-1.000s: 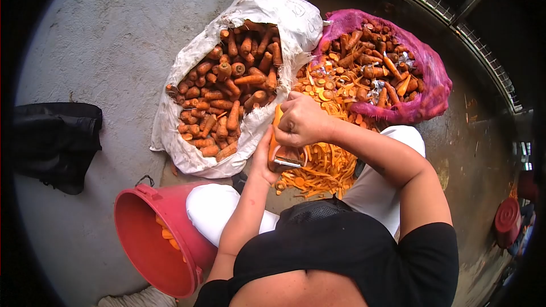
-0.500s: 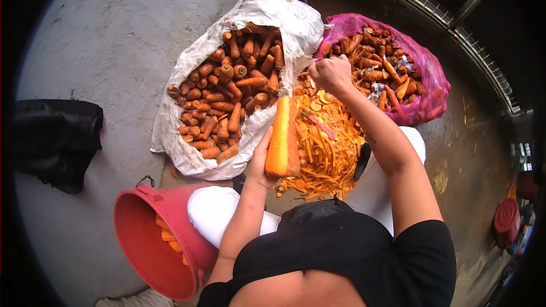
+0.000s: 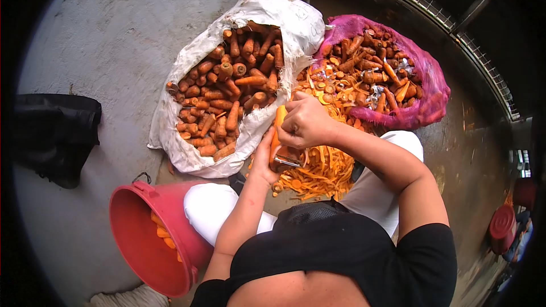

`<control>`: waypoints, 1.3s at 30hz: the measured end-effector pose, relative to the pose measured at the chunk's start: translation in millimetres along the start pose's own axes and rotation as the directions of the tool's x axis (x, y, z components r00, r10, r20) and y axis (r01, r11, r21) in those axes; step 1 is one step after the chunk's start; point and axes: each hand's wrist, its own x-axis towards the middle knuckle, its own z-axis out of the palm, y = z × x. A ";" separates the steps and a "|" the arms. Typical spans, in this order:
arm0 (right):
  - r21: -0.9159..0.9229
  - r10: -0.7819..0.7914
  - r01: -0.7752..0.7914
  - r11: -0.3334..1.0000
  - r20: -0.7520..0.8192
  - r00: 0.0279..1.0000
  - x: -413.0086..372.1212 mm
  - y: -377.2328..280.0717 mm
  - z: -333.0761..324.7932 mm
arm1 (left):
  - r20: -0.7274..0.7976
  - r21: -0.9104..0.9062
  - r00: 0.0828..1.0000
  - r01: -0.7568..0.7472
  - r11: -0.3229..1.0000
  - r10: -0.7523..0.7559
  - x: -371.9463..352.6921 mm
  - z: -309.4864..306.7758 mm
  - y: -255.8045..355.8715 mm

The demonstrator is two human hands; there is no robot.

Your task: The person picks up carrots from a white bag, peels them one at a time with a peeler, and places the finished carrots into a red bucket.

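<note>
We see the carrot (image 3: 280, 128) in the middle of the scene, held up over the near edge of the peelings (image 3: 327, 173). Our left hand (image 3: 263, 162) grips it from the left; our right hand (image 3: 307, 122) is closed around the peeler (image 3: 289, 161), whose metal part lies at the carrot's near end, and covers part of the carrot. The peelings spread over the ground between our white-clad legs (image 3: 210, 207) and the sacks. At far left of them stands the open white sack (image 3: 287, 14), full of unpeeled carrots; just beside it, at far right, the pink mesh sack (image 3: 435, 82) holds carrots and scraps. Near left, the red bucket (image 3: 196, 216) leans against our left leg with orange pieces inside. Beyond it lie a black item (image 3: 54, 136) at left and a grey cloth (image 3: 133, 297) nearest us. A red container (image 3: 503, 227) sits well off right. We make out faint marks on the white sack, too unclear to read.
</note>
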 end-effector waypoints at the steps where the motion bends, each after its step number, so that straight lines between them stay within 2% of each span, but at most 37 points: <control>1: 0.012 -0.010 0.011 1.000 -0.015 1.000 0.1 -1.5 -0.4 | -0.006 0.010 1.000 -0.001 1.000 0.001 -2.2 4.7 -1.0; 5: 0.106 -0.042 0.049 0.993 -0.059 0.997 -2.2 1.4 10.2 | 0.039 0.054 0.999 -0.022 0.998 0.020 -8.6 9.4 -1.0; 8: 0.017 0.024 -0.023 1.000 -0.070 0.997 0.5 16.9 5.6 | 0.104 0.115 0.995 -0.020 0.993 0.008 -13.7 6.9 5.9; 9: -0.116 0.146 -0.153 0.981 -0.068 0.987 2.5 29.7 -1.6 | 0.146 0.209 0.988 -0.069 0.975 0.039 -24.5 5.1 5.5; 10: -0.139 0.209 -0.220 0.966 -0.084 0.974 1.1 51.7 -2.3 | 0.138 0.205 0.990 -0.046 0.978 0.017 -26.5 3.0 4.1; 11: -0.301 0.182 -0.209 0.931 -0.115 0.977 3.2 63.1 -12.8 | 0.130 0.203 0.991 -0.020 0.979 -0.007 -27.5 1.1 2.8; 12: -0.334 0.207 -0.244 0.910 -0.141 0.968 1.6 80.7 -12.8 | 0.122 0.196 0.992 0.004 0.981 -0.029 -28.2 0.3 0.8; 13: -0.517 0.213 -0.243 0.821 -0.118 0.970 -2.2 94.7 -16.7 | 0.137 0.205 0.990 -0.003 0.979 -0.026 -28.4 1.6 -0.5; 16: -0.673 0.459 -0.472 0.569 -0.216 0.862 -8.3 108.9 -16.9 | 0.186 0.257 0.983 -0.036 0.966 -0.012 -30.3 8.3 4.4; 17: -0.653 0.488 -0.503 0.566 -0.226 0.843 -7.1 107.0 -18.6 | 0.271 0.237 0.962 -0.043 0.971 -0.023 -25.9 -0.6 7.3; 20: -0.422 0.547 -0.587 0.691 -0.225 0.806 1.3 94.7 -22.2 | 0.171 0.075 0.984 -0.051 0.996 0.038 -24.9 1.0 9.0; 21: -0.281 0.561 -0.592 0.756 -0.190 0.806 5.0 81.6 -27.1 | 0.170 0.083 0.984 -0.070 0.994 0.055 -19.6 -6.3 9.3; 22: -0.068 0.701 -0.706 0.705 -0.082 0.708 9.6 68.5 -30.6 | 0.141 0.067 0.988 -0.069 0.995 0.059 -15.7 -8.2 9.1; 24: 0.055 0.662 -0.666 0.744 0.073 0.746 8.3 53.8 -23.8 | 0.083 0.035 0.995 -0.066 0.997 0.063 -7.7 -9.0 8.0; 25: 0.052 0.469 -0.467 0.882 -0.011 0.883 5.1 45.0 -17.5 | 0.146 0.045 0.987 -0.071 0.996 0.064 -5.2 -11.6 8.1; 26: 0.065 0.362 -0.361 0.930 -0.007 0.932 2.5 35.4 -12.8 | 0.127 0.016 0.991 -0.047 0.999 0.045 -2.3 -15.6 7.6; 28: 0.036 0.176 -0.176 0.984 0.005 0.984 3.2 8.4 -12.5 | 0.089 -0.039 0.996 0.000 0.999 0.003 1.9 -19.1 7.4; 31: 0.024 0.041 -0.041 0.999 -0.022 0.999 -1.0 -9.3 -3.2 | 0.062 0.005 0.998 0.025 1.000 -0.025 0.0 -8.2 3.0; 33: 0.010 0.007 -0.007 1.000 -0.024 1.000 -3.9 -9.0 -0.5 | 0.041 0.028 0.999 0.019 0.999 -0.020 -2.1 0.5 0.5; 36: 0.028 -0.035 0.038 0.999 -0.080 0.996 -4.3 -6.1 3.7 | 0.174 0.011 0.985 0.018 1.000 -0.020 2.0 -5.9 0.5; 39: 0.032 -0.003 0.006 0.999 -0.104 0.995 -3.0 -1.0 4.6 | 0.100 0.064 0.994 -0.040 0.997 0.033 -4.1 5.3 3.8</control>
